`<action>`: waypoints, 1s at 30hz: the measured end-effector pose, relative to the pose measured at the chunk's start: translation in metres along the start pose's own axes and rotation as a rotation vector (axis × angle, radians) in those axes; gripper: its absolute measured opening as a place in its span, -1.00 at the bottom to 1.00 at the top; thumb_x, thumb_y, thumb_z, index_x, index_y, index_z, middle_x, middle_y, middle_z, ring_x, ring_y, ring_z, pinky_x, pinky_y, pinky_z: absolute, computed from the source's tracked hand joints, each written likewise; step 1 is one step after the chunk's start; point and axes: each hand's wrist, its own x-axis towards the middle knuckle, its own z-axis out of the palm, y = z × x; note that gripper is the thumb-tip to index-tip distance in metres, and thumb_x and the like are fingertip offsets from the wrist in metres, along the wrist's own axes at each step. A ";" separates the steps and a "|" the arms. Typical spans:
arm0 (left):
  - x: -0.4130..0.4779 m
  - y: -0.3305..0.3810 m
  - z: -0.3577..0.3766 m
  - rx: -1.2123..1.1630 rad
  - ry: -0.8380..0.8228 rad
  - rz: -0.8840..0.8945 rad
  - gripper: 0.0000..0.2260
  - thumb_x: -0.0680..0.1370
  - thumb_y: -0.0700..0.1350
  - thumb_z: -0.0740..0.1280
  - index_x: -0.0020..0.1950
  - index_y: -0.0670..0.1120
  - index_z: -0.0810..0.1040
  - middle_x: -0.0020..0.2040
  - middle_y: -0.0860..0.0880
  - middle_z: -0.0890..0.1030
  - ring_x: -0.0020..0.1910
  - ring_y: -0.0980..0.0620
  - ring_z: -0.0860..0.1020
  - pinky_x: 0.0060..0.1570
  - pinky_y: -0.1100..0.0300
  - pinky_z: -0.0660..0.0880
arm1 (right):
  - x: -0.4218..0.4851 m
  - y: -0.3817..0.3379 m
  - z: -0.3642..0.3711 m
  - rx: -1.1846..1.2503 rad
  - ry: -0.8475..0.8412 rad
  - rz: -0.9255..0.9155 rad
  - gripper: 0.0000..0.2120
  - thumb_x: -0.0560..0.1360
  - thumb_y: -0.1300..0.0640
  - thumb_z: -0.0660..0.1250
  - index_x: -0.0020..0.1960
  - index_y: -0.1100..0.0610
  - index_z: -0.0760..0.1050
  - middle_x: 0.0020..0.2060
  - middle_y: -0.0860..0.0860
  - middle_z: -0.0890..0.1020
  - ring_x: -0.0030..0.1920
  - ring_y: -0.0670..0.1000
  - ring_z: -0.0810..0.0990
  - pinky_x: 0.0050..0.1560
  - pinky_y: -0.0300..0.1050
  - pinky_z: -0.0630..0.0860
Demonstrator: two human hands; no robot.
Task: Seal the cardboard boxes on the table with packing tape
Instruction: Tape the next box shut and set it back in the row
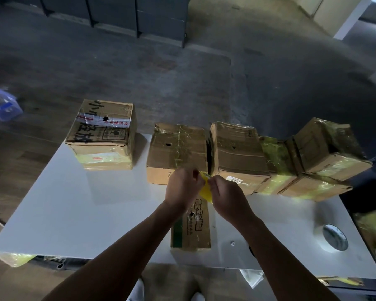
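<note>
Both hands are held together over the bench (74, 203). The left hand (183, 185) and right hand (228, 196) each have curled fingers pinching a yellow strip (205, 190), which looks like tape, between them. The left hand holds its left edge, the right hand its right edge.

Directly below the hands and wrists, nearer the person, lies a small box (191, 229) with printed lettering and a green stripe. Its far end is hidden under the hands.

Just beyond the left hand stands a taped box (176, 146). Just beyond the right hand stands a second box (237, 148), close beside the first with a dark gap between them. Further right of the right hand, more boxes (321, 148) wrapped in yellowish tape carry on the row, touching one another. Well to the left of the left hand and beyond it, a big box (104, 135) with black lettering stands alone.

A tape roll (333, 236) lies flat on the bench, well right of the right forearm.
</note>
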 end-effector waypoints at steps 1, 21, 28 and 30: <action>0.002 -0.002 -0.001 -0.065 -0.017 -0.048 -0.89 0.56 -0.19 0.31 -0.10 -0.18 0.59 -0.23 -0.06 0.59 -0.29 0.00 0.56 -0.36 0.30 0.42 | 0.000 0.001 0.000 0.014 -0.009 0.009 -0.72 0.64 0.09 0.13 -0.02 0.24 0.53 -0.38 0.00 0.50 -0.40 -0.07 0.46 -0.42 -0.36 0.24; 0.008 -0.015 -0.030 -0.410 -0.651 -0.009 -0.87 0.50 -0.17 0.43 0.01 -0.03 0.57 -0.13 0.06 0.64 -0.22 0.22 0.62 -0.29 0.40 0.49 | 0.019 0.015 -0.028 0.368 -0.148 0.120 -0.73 0.61 -0.01 0.19 -0.25 -0.06 0.47 -0.41 -0.17 0.53 -0.37 -0.20 0.51 -0.35 -0.36 0.38; -0.006 -0.010 -0.012 -0.542 -0.259 -0.289 -0.95 0.52 -0.17 0.41 -0.08 -0.06 0.56 -0.16 0.00 0.61 -0.53 0.22 0.44 -0.50 0.35 0.35 | 0.020 0.011 -0.022 0.258 0.025 0.125 -0.74 0.56 0.06 0.30 0.22 0.10 0.46 0.03 -0.02 0.54 0.04 -0.08 0.53 0.00 -0.16 0.53; -0.009 -0.008 -0.010 -0.579 -0.243 -0.319 -0.94 0.54 -0.19 0.38 -0.02 -0.09 0.54 -0.20 -0.01 0.57 -0.50 0.22 0.47 -0.46 0.30 0.40 | 0.019 0.006 -0.018 0.385 -0.069 0.317 -0.81 0.59 -0.03 0.23 0.16 -0.01 0.46 -0.06 -0.12 0.57 -0.07 -0.15 0.57 -0.03 -0.09 0.59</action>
